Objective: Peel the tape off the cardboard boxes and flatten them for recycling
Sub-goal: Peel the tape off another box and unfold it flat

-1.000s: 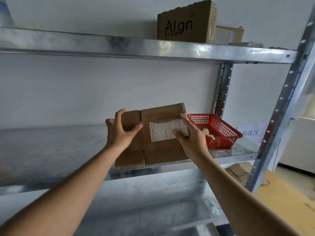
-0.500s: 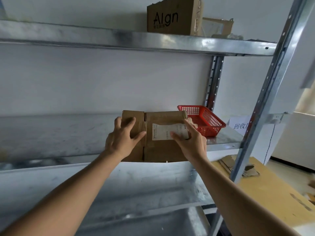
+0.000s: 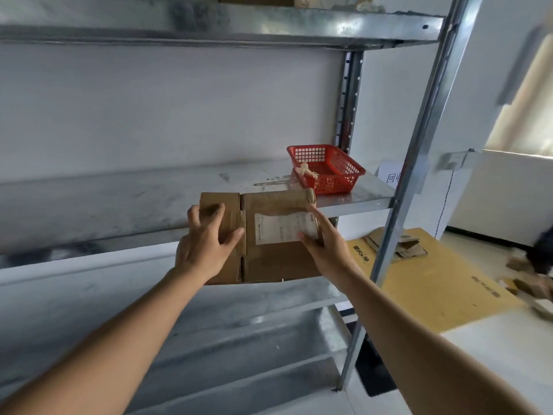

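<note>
Both hands hold a flattened cardboard box [image 3: 269, 256] in the air just in front of the middle shelf [image 3: 356, 202]. The left hand [image 3: 206, 247] grips its left flap, thumb on the front; the right hand [image 3: 326, 247] pinches the right edge beside a white shipping label [image 3: 282, 228]. The box looks light and fairly stiff but bendy at its creases, so holding both side edges suits it. The label's print is too blurred to read, possibly an address. A red basket [image 3: 329, 169] sits on the shelf behind, and a white sign [image 3: 390, 175] shows a Chinese character
</note>
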A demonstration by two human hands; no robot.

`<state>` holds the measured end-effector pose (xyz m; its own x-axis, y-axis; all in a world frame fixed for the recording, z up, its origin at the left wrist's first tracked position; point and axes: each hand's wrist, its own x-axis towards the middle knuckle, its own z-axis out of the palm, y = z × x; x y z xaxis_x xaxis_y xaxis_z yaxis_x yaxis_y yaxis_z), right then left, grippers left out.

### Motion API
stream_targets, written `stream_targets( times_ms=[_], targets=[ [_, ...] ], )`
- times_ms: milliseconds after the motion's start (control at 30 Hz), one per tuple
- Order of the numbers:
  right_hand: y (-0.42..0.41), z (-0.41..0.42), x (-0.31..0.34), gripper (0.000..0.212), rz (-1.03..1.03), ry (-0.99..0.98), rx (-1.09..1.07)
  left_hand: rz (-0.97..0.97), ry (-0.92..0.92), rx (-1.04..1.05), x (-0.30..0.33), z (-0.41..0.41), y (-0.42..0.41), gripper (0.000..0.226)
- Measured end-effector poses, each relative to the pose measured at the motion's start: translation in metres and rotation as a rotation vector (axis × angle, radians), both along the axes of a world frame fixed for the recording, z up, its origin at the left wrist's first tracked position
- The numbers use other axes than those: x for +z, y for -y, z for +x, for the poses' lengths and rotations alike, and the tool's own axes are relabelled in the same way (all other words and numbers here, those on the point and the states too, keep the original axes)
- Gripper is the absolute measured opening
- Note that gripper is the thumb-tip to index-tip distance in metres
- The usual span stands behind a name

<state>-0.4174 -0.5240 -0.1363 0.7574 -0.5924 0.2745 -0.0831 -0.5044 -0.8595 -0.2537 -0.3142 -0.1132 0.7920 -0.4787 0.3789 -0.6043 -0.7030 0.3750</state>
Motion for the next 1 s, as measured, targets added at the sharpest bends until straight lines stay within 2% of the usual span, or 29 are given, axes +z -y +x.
stream_targets(
  times_ms=[300,500,767,1000],
  targets=[
    [-0.003,-0.112,-0.047,0.067,0.241,0.041,-0.262,0.146,-0.144,-0.253,-0.046,-0.073,0.041,0.077],
    [0.027,-0.194,-0.066,0.065,0.328,0.054,-0.415,0.281,-0.105,-0.408,-0.064,-0.127,0.103,0.079],
    [0.122,-0.305,-0.107,0.063,0.362,0.022,-0.555,0.357,-0.004,-0.605,-0.086,-0.216,0.224,0.075],
    [0.237,-0.394,-0.131,0.061,0.379,0.019,-0.540,0.408,0.040,-0.672,-0.108,-0.303,0.333,0.070]
  ],
)
